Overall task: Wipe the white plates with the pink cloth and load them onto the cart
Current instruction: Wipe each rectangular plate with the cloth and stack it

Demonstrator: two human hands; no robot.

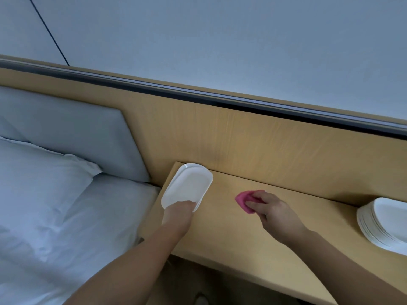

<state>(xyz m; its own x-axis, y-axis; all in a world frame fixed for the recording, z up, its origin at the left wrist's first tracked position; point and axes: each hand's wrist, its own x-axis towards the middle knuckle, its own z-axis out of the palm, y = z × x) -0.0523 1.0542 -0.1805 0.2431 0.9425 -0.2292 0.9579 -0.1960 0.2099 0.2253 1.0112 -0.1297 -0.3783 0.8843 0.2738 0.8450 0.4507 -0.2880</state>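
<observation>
Left hand (178,213): at 7 o'clock of the frame's centre, seen from behind the wrist; fingers curl over the near end of the plate (187,186) and grasp it. The thumb is hidden.
Plate: white, oblong, long axis running from 7 to 1 o'clock; it sits at the table's (253,243) left far corner, its left rim past the table edge toward the bed (94,216). Whether it lies flat or is raised a little cannot be told.
Right hand (275,213): at 4 o'clock of the plate, well apart from it; fingers clenched on the cloth (242,200), pinching it against the thumb.
Cloth: pink, bunched, on the table at 3 o'clock of the plate. Only its left part shows — the rest is under the fingers.
Stack (383,227): white plates piled on the table at 3 o'clock of the frame, cut off by the right edge; the count is too fine to read.
Table: wooden, against a wooden panel (242,133); its near right part is covered by the right forearm.
Bed: at 9 o'clock, with a white pillow (44,172) and a grey headboard (72,128), both cut by the left edge.
Under the table: dark — nothing there can be made out.
</observation>
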